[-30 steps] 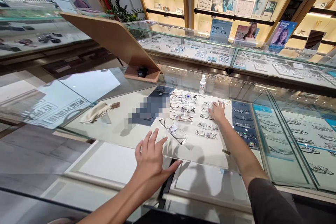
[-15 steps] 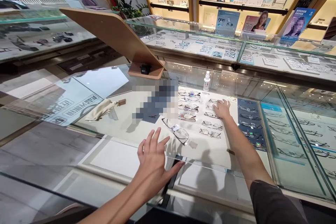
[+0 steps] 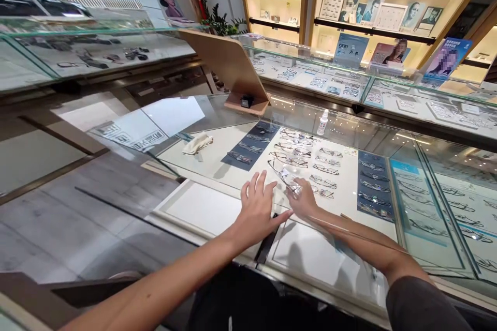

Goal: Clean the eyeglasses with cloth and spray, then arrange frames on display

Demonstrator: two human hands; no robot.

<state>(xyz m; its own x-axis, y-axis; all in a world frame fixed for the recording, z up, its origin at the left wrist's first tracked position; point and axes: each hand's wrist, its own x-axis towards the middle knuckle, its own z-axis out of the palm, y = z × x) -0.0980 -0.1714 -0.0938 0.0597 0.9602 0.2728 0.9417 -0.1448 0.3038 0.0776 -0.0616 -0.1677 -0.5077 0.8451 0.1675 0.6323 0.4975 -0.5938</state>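
Observation:
My left hand (image 3: 258, 209) lies flat on the top of the glass counter (image 3: 186, 114), fingers spread, holding nothing. Just beyond its fingertips a clear-framed pair of glasses (image 3: 282, 175) rests on the glass. My right hand (image 3: 304, 200) is drawn in beside the left one, right at the near end of that pair, and its forearm seems to run under the glass top. The right fingers are curled together; what they hold, if anything, I cannot make out. Rows of spectacle frames (image 3: 324, 168) lie on the white tray (image 3: 349, 207) inside the case.
A small white spray bottle (image 3: 322, 122) stands at the back of the counter, beside a slanted wooden stand (image 3: 227, 62). A beige cloth (image 3: 198, 142) lies at the left. Dark trays of frames (image 3: 370, 183) sit to the right. More glass cases and lit shelves lie behind.
My right hand has pulled back from the far rows of frames to a spot next to my left hand. The view has shifted to the left; the left hand stays flat.

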